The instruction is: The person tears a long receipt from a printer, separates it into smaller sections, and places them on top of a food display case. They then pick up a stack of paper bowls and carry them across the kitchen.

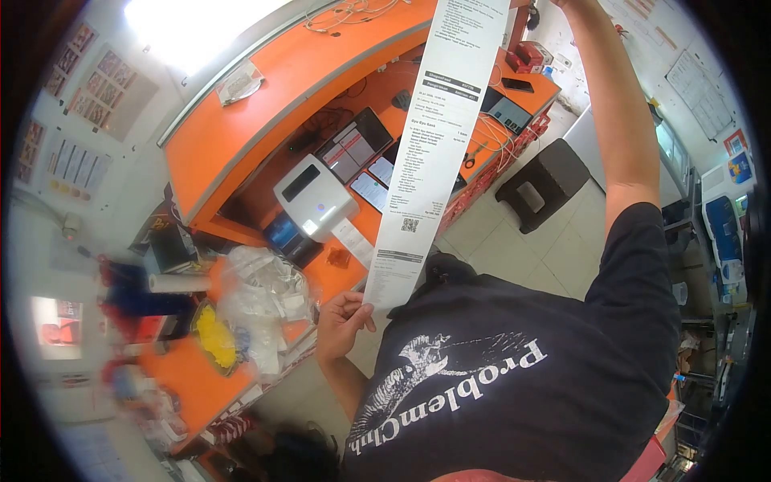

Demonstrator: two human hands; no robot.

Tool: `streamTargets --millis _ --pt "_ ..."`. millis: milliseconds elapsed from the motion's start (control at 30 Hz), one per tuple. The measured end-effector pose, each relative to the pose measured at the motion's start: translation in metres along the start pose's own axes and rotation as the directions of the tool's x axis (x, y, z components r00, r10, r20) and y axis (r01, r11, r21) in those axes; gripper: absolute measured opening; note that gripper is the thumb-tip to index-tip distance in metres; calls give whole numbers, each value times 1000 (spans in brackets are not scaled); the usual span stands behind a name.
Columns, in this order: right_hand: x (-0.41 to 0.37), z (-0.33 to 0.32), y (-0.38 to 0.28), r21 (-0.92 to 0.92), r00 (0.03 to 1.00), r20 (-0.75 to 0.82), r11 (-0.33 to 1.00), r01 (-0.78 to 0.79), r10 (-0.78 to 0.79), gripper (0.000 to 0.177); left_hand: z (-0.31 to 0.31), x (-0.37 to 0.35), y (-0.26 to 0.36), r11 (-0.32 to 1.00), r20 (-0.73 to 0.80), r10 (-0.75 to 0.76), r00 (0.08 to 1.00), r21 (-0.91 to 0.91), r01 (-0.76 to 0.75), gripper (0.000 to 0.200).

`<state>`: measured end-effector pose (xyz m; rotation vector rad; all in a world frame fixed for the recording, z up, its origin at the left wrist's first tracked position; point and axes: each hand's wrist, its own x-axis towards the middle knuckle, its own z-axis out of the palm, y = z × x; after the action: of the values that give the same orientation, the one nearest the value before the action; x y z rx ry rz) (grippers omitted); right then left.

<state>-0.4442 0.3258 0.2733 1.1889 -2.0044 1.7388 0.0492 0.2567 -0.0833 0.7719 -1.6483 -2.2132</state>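
A left hand (341,321) grip pinches the lower end of a long white printed paper receipt (438,120) before an orange counter (241,128). The raised right arm (618,104) ends out of frame, its grip unseen.

A long printed receipt (434,136) runs from the centre up to 12 o'clock. The left hand (344,320) pinches its lower end between thumb and fingers. The right arm (618,120) rises at 1 o'clock, its hand cut off by the frame edge. A white printer (315,197) sits on the orange counter (233,128) at 10 o'clock. Crumpled plastic bags (261,301) lie at 8 o'clock, and a dark stool (542,185) stands at 2 o'clock.
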Motion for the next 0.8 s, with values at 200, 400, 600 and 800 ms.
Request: streamTargets --millis 200,400,600,800 --pt "10 4 8 39 998 30 998 46 -48 43 -5 4 -3 998 -22 2 1000 65 0 14" --pt "11 13 4 -44 998 -13 997 57 -57 43 -5 5 1 999 -30 -3 1000 33 4 13" --pt "13 19 4 8 999 5 999 35 -35 46 -10 2 4 1000 -18 11 1000 24 -10 12" --pt "16 26 7 18 998 -12 998 59 -59 48 -23 2 -1 998 -15 -41 999 54 42 16"
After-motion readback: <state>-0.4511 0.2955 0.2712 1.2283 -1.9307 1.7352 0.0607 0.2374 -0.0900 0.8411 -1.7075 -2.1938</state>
